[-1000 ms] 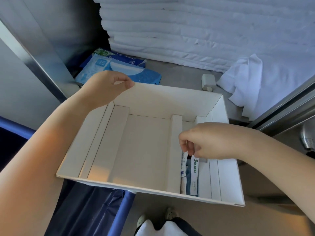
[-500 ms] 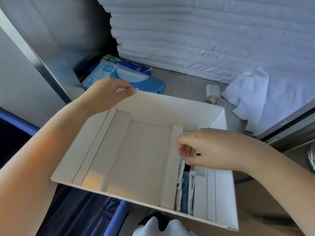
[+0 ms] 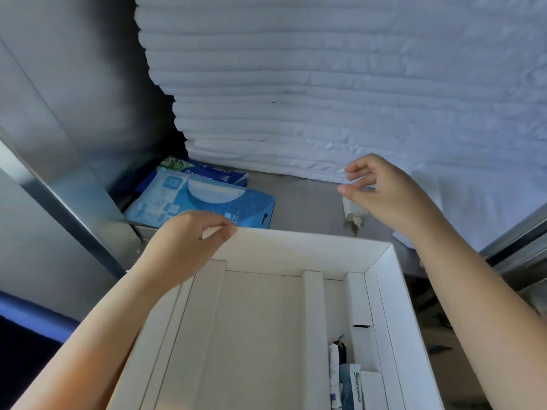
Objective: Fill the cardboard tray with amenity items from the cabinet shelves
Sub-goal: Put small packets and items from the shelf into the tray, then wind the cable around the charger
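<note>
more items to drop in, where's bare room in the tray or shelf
Tray: the wide compartment left of the divider is bare; the narrow right slot holds sachets at its near end. Shelf: bare grey strip between the blue packs and the charger.

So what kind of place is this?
Probably a hotel housekeeping linen cabinet: a tall stack of folded white linen fills the metal shelf, blue packets lie beside it, and the left hand holds a cardboard tray with amenity sachets.

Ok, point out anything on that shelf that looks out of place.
A white charger plug lies loose on the shelf, below the right hand, odd among linens. A white cloth sits unfolded beside the folded stack.
</note>
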Motion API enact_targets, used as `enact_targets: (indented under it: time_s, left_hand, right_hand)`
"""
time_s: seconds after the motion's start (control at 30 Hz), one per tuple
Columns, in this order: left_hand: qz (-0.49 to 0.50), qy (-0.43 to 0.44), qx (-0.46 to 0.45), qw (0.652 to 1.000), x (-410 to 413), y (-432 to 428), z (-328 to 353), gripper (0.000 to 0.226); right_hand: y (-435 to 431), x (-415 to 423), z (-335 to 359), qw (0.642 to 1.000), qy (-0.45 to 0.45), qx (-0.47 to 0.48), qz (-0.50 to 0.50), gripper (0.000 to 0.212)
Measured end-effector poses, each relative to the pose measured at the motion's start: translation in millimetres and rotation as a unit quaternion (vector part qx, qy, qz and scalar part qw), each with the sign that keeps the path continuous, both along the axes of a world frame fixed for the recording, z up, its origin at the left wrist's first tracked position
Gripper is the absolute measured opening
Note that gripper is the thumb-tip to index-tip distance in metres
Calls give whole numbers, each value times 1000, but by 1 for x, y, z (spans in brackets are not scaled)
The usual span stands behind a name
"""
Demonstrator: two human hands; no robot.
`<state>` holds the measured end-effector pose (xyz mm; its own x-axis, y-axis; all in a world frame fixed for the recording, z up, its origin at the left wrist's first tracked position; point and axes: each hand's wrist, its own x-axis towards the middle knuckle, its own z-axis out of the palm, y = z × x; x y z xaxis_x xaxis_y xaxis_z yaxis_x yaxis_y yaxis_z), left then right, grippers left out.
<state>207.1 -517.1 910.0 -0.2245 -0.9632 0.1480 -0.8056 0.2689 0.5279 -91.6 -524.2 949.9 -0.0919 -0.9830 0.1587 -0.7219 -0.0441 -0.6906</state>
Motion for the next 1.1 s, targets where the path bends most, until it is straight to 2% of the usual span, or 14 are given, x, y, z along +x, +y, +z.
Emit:
enact_targets:
  time_s: [0.13,0.27,0.43,0.63,0.77,0.93,1.1]
  left_hand:
    - [-9,-1,-8,1000,-1,0,-2,25]
    - [-9,2,-8,1000,-2,-1,-3,25]
    - [-16,-4,-9,1000,-9,2,-4,25]
    - [-17,-1,-3,1000,-13,2,-2,24]
    - [-18,-4,5,1000,-13,2,-2,24]
    - [-19,-7,9,1000,-13,4,1,24]
    - [-22,-10,19,1000,-20,5,5,24]
  right_hand:
    - [-31,-16,-18,996,17,70,-58,43]
    - [-49,-22,-36,980,126,126,-88,59]
    - [-50,-23,-50,938,289,157,-111,63]
    - [-52,-26,-53,951,229,191,-84,62]
    - [-51,-26,-52,967,158,176,-91,59]
    - [-47,-26,-34,983,109,101,-109,50]
    - [-45,-21,0,988,89,-70,-109,49]
